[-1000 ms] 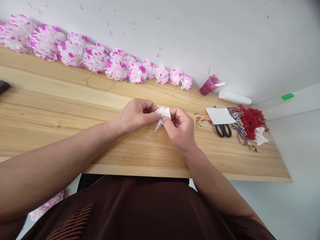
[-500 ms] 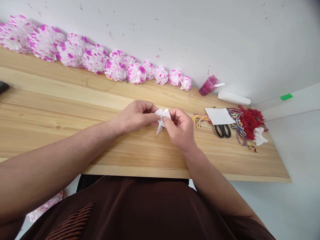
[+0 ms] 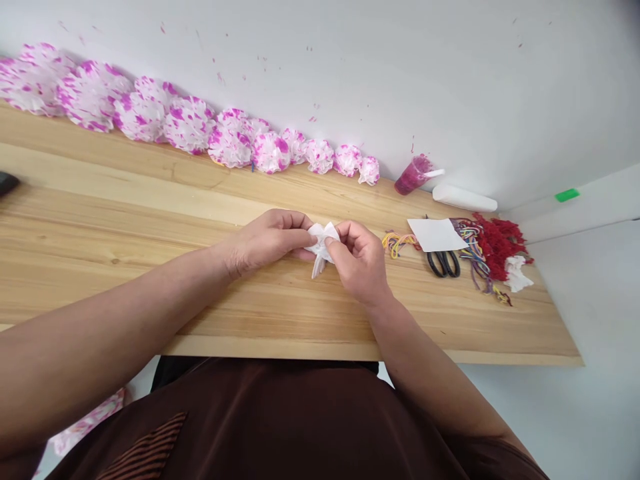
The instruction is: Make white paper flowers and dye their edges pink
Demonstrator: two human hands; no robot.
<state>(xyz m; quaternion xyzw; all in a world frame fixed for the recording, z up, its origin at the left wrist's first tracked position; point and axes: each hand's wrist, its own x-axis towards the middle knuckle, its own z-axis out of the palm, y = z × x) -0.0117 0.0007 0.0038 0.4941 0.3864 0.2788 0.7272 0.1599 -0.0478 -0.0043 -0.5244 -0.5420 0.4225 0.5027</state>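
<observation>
Over the middle of the wooden table (image 3: 280,320), a small white tissue paper flower (image 3: 321,248) is pinched between both hands. My left hand (image 3: 273,239) grips its left side with thumb and fingers. On the other side, my right hand (image 3: 361,261) is closed on the paper, thumb pressed near its centre. Some petals stand up at the top, while a pleated tail of folded paper points down toward me. The fingers behind the paper are partly hidden.
White-and-magenta paper pom-poms (image 3: 187,125) line the wall. To their right stand a cup of magenta liquid (image 3: 413,175) and a white roll (image 3: 464,198). Farther right lie yellow strings (image 3: 395,244), black-handled scissors (image 3: 444,265) under a white sheet (image 3: 436,235), and red shreds (image 3: 497,247).
The paper's upper layers look slightly more spread between my fingers. Both hands keep their pinch in nearly the same place. The camera view has shifted slightly.
</observation>
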